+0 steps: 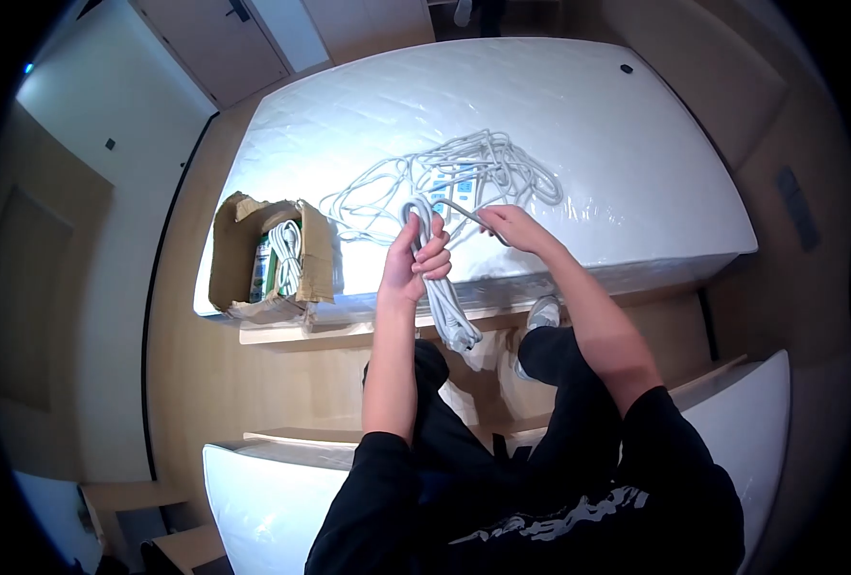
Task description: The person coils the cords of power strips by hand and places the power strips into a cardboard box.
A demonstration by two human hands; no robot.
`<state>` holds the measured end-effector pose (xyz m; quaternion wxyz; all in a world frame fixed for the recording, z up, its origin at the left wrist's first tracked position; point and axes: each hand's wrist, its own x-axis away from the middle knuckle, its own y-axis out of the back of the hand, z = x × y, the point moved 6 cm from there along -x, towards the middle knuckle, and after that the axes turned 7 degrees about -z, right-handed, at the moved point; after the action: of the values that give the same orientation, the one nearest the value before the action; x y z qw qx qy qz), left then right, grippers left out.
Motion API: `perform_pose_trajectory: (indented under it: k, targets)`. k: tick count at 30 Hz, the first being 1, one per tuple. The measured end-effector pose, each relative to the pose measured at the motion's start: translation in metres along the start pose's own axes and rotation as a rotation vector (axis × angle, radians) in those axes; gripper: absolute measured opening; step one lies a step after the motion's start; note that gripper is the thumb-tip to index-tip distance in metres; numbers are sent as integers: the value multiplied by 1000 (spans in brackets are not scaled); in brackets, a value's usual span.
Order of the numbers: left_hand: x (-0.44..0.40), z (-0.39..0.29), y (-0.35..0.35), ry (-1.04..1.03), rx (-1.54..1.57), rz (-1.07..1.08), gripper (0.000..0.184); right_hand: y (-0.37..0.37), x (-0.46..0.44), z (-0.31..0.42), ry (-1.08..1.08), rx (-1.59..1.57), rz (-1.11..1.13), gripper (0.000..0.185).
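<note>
My left hand (408, 261) is wrapped round a folded bundle of grey power cable (446, 311), whose looped lower end, with what looks like a plug, hangs past the mattress edge. A strand runs from the top of the bundle to my right hand (523, 230), which pinches it a little to the right. Beyond both hands, loose grey cable (533, 180) lies in a tangle on the plastic-covered mattress (627, 158). White-and-blue power strips (464, 184) sit partly hidden beneath these coils.
An open cardboard box (318, 254) stands at the mattress's left front corner, with a coiled white cable (287, 254) and a green-and-blue package inside. A small black object (627, 69) lies at the far right. Behind me is another mattress (262, 503).
</note>
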<state>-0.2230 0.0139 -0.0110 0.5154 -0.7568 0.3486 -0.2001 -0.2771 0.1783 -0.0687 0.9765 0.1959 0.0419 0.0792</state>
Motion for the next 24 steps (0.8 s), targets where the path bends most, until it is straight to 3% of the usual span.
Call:
perform_pose_trajectory:
  k: [6, 9, 12, 16, 17, 19, 22, 24]
  targets:
    - [3, -10, -4, -100, -50, -67, 38, -7, 20, 47, 46, -212, 30, 37]
    - [3, -14, 2, -208, -532, -403, 30, 6, 26, 69, 147, -328, -178, 25]
    - [0, -12, 2, -299, -539, -637, 32, -10, 39, 79, 203, -385, -143, 25]
    - [-3, -8, 10, -239, -493, -580, 35, -16, 39, 77, 224, -317, -134, 23]
    - [-2, -9, 12, -240, -658, -632, 35, -13, 39, 75, 224, -318, -136, 23]
    - [-1, -9, 11, -252, -946, -733, 31, -17, 40, 62, 10, -249, 49, 23]
    - [-6, -6, 18, -275, -1078, -751, 32, -17, 43, 58, -42, -157, 39, 17]
    - [-9, -5, 18, -319, -1002, -712, 31, -18, 45, 58, -107, -200, 23, 18]
